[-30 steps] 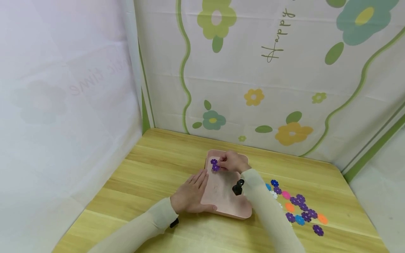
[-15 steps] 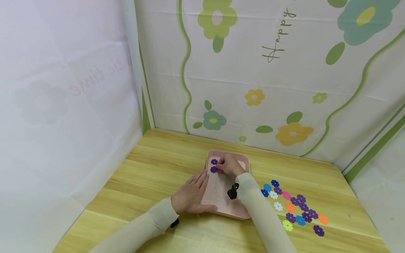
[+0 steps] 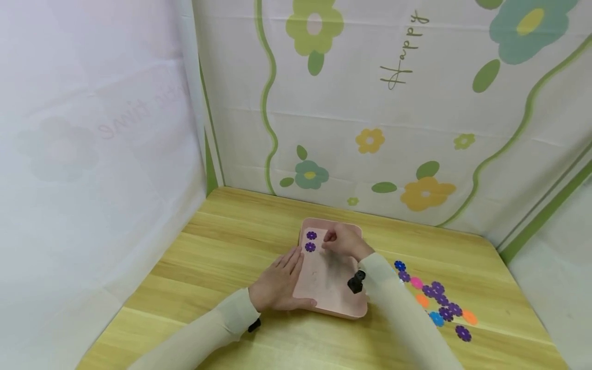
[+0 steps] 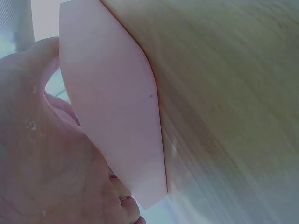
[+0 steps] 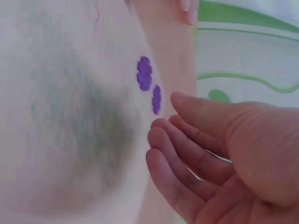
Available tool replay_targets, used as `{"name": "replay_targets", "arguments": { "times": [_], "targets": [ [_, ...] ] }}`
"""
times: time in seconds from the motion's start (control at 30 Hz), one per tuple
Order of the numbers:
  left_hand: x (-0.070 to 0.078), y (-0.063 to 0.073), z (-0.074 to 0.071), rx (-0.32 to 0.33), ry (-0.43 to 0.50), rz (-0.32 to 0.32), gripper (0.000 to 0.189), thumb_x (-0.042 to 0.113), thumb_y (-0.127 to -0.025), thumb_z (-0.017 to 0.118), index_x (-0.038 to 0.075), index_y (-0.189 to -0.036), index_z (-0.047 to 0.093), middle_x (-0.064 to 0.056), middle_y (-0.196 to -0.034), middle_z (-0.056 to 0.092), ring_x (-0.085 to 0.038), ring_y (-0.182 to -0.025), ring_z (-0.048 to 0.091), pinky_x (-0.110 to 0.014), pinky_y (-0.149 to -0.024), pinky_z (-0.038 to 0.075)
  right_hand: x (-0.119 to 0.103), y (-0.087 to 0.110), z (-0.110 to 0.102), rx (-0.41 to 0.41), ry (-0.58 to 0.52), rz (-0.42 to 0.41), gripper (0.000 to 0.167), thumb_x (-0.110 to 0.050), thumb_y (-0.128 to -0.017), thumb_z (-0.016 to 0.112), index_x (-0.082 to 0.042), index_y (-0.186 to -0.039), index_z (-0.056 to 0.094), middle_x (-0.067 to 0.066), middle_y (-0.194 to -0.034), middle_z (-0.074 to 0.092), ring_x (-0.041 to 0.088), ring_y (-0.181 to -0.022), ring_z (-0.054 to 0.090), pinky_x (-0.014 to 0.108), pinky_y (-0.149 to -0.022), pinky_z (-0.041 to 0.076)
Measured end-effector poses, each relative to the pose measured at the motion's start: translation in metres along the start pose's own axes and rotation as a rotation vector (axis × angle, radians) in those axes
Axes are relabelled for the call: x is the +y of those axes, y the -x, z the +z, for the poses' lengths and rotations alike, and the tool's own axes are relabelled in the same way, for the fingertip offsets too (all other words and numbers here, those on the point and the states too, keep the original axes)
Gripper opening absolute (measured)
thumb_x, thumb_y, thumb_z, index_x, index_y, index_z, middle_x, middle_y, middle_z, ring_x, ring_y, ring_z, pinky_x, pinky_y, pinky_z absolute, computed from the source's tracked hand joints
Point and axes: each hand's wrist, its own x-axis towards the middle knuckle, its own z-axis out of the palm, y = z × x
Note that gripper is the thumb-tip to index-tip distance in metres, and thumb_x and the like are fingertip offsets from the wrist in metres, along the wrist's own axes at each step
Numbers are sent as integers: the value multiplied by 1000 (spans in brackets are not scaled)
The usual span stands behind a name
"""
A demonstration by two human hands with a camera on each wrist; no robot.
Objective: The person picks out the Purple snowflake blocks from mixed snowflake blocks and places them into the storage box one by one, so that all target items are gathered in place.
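Note:
Two purple flower-shaped discs, a far one (image 3: pixel 311 235) and a nearer one (image 3: pixel 310 247), lie apart in the far left corner of a pink tray (image 3: pixel 319 288). My right hand (image 3: pixel 344 241) hovers over the tray just right of them; in the right wrist view its loosely bent fingers and thumb are apart with nothing between them. My left hand (image 3: pixel 277 282) rests on the tray's near left side, fingers straight along the left rim and thumb over the near edge. The left wrist view shows its palm against the tray's outer wall (image 4: pixel 112 102).
On the wooden table (image 3: pixel 222 246) right of the tray lie several loose flower discs: purple (image 3: pixel 463 333), blue (image 3: pixel 436 318), orange (image 3: pixel 469 317) and pink (image 3: pixel 416 282). My right forearm hides some of them. A patterned curtain (image 3: pixel 342 103) stands behind the table.
My right hand has let go of the nearer purple disc and drawn back to the right. That disc now lies separate from the far one. My left hand has stayed put.

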Motion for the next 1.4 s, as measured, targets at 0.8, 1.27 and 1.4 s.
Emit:
{"name": "replay_targets", "arguments": {
  "times": [0.8,1.27,1.4],
  "targets": [
    [-2,1,0,2,14,10,118,87,-92,44,-2,-166,23,-20,-177,16,-34,-165,20,-49,-132,29,84,182,-108,-68,242,-53,36,-22,-92,82,-1,-120,74,6,-110,78,19,-95,74,36,-80,64],
    [-3,0,1,10,16,22,117,83,-93,48,-5,-165,24,-23,-176,17,-37,-164,22,-50,-131,30,147,238,-116,-51,346,68,39,-16,-86,86,5,-116,74,11,-106,78,26,-91,75,42,-78,65],
    [-2,1,-1,22,15,30,117,84,-92,48,-5,-165,26,-23,-176,19,-37,-164,24,-50,-131,31,161,246,-116,-75,322,129,41,-19,-87,86,5,-117,73,14,-109,78,27,-93,75,44,-78,64]
  ]
}}
